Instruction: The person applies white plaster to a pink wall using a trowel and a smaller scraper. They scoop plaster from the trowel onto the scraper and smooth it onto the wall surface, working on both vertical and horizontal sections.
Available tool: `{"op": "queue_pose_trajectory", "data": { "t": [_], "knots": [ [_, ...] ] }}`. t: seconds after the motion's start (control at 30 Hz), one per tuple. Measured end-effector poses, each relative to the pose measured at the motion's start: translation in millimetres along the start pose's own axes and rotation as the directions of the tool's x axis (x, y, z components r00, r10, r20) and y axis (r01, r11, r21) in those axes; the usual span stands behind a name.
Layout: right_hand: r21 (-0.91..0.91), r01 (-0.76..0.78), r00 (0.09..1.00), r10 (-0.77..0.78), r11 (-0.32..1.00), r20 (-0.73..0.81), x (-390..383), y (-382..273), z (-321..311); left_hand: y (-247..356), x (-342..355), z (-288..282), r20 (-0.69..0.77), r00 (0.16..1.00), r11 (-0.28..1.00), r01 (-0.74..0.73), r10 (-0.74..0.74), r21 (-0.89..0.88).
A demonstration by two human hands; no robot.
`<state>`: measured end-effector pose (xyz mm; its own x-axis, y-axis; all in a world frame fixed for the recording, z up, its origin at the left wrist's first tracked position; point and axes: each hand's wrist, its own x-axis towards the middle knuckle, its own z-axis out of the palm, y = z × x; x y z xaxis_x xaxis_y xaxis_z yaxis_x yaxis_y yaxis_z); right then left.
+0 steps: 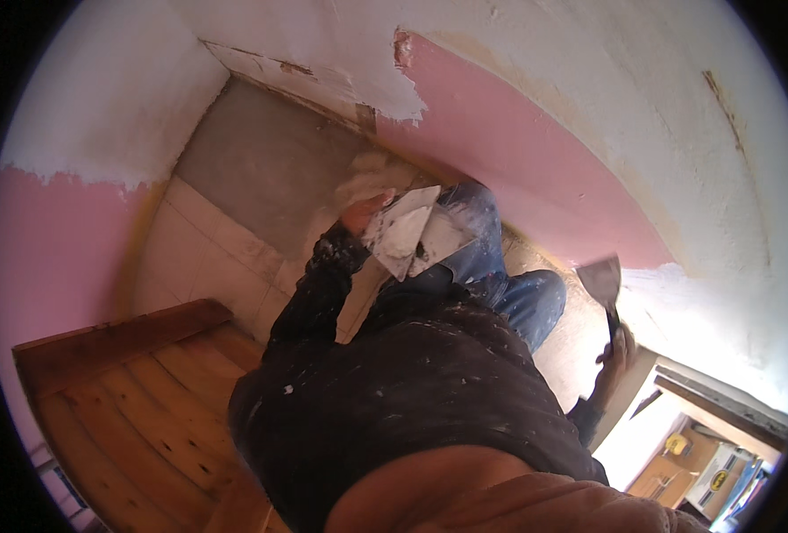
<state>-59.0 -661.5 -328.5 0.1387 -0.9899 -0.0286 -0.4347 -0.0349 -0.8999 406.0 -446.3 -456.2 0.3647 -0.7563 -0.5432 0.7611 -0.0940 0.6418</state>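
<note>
My left hand [365,213] is closed on a flat, light-coloured plate [425,202] held above my knees, with a lump of wet white plaster [405,233] on it. Part of the plate's far side blurs against a whitish shape over my jeans, and I cannot make out its edge. On the other side, my right hand [621,352] grips the dark handle of a putty knife [600,281]. Its wide blade points up, in front of the lower part of the pink and white wall [536,133]. From this angle I cannot tell whether the blade touches the wall.
Wooden boards with a raised edge [136,342] lie at the lower left. Beyond them are floor tiles [207,240] and a grey cement patch [256,160]. An opening [652,444] at the lower right shows boxes and a yellow object [676,444]. Jeans-clad knees [536,302] sit close to the wall.
</note>
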Motion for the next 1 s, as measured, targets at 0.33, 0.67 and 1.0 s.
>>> {"op": "queue_pose_trajectory", "data": {
  "t": [0.33,0.67,1.0],
  "knots": [
    [0.79,-0.382,0.67,0.733,0.481,-0.122,-156.6,290.3,82.9,15.2,34.3,23.4,0.538,0.831,0.985,0.171,-0.141,-0.007],
    [-0.18,-0.828,0.558,0.812,0.531,-0.174,-170.3,449.1,145.7,8.2,62.7,20.7,0.624,0.726,0.939,0.342,-0.29,0.038],
    [0.198,0.177,0.938,-0.105,0.964,-0.329,-103.4,168.7,198.5,-3.4,38.6,23.3,0.635,0.746,0.921,0.364,-0.201,-0.137]
  ]
}}
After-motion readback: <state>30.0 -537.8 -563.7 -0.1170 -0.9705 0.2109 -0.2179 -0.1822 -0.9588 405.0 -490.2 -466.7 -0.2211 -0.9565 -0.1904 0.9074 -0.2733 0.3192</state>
